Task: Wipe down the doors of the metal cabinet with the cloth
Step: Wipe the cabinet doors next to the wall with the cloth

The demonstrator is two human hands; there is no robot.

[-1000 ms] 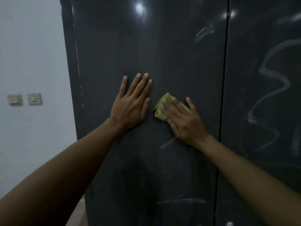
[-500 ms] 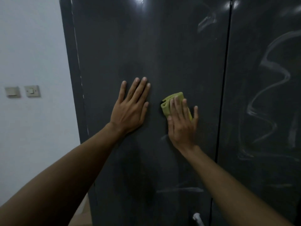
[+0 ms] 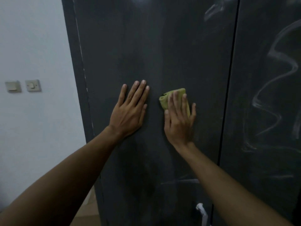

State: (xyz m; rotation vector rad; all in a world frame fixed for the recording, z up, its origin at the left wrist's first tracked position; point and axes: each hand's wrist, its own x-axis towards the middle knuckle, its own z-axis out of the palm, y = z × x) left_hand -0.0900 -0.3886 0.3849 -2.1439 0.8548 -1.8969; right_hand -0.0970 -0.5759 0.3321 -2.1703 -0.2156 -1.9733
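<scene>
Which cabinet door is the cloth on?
The left dark metal door: the right hand presses the yellow-green cloth there; the right door shows only pale squiggles.

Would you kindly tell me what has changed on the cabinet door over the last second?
The right hand swung from slanting up-left to pointing straight up, sliding the yellow-green cloth a little to the right, away from the left hand. The left hand stays flat on the left door, the cloth stays under the right hand, and the smears on the right door remain.

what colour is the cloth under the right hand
Yellow-green; the cloth shows best in the head view, pressed flat against the dark grey cabinet door.
</scene>
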